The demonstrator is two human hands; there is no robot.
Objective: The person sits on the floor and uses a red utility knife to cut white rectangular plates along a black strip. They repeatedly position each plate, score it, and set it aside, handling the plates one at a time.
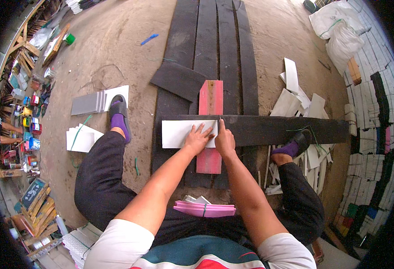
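Note:
My left hand (199, 138) lies flat with its fingers spread on a white rectangular piece (173, 134). The white piece rests on a long black strip (291, 130) that runs off to the right, across a pink board (210, 101). My right hand (224, 141) is closed at the right end of the white piece, its index finger stretched forward along that edge. A thin dark tip shows by the fingertip; the rest of what it holds is hidden in the hand. Several long black boards (185, 49) lie underneath.
A blue cutter (149, 39) lies on the floor ahead. White offcuts (287, 104) are strewn at the right, by my right foot. Grey and white sheets (86, 103) lie by my left foot. A tied pink bundle (205, 209) is close to my lap. Paint cans stand far left.

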